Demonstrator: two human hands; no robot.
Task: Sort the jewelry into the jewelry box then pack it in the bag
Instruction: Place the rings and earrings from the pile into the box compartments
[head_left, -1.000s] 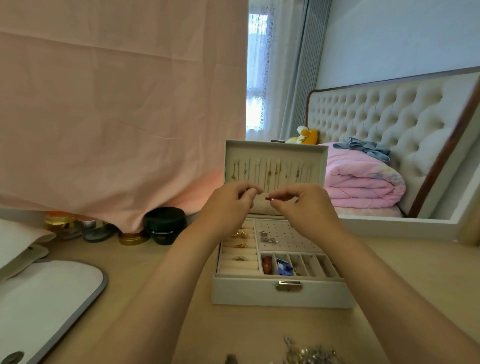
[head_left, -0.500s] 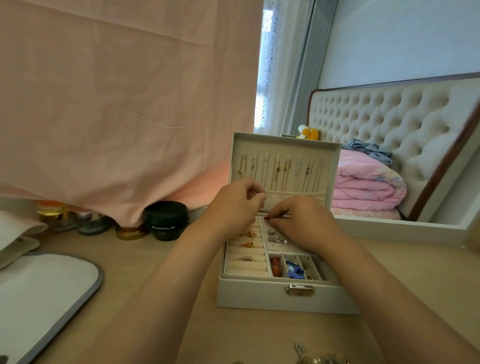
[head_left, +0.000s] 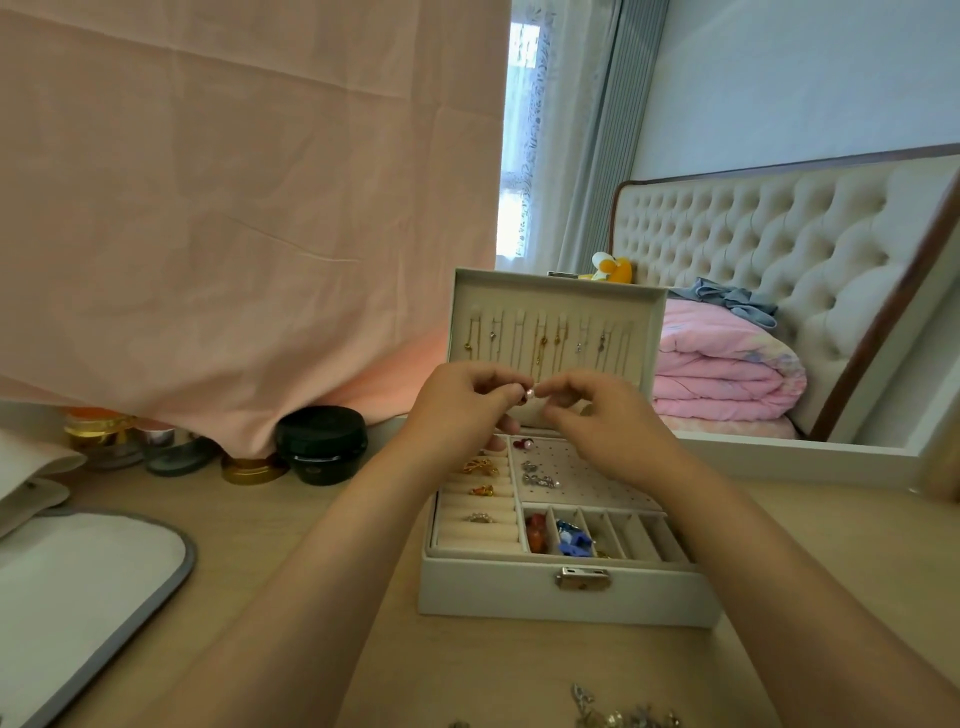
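Observation:
A white jewelry box (head_left: 493, 592) stands open on the wooden table, its lid upright with several necklaces hanging inside. Rings sit in the left rolls, earrings on the perforated pad, and red and blue pieces lie in the front slots. My left hand (head_left: 462, 410) and my right hand (head_left: 597, 415) meet above the back of the box. Between their fingertips they pinch a small pearl earring (head_left: 529, 393). A matching red-and-pearl earring (head_left: 522, 443) sits on the pad just below.
Loose silver jewelry (head_left: 618, 714) lies at the table's front edge. A white bag with grey trim (head_left: 88, 597) lies flat at the left. Cosmetic jars, among them a black jar (head_left: 320, 444), stand under a hanging pink cloth. A mirror reflects a bed behind the box.
Both hands rose from the earring pad back up in front of the lid. One earring now sits on the pad, and another is pinched between the fingertips.

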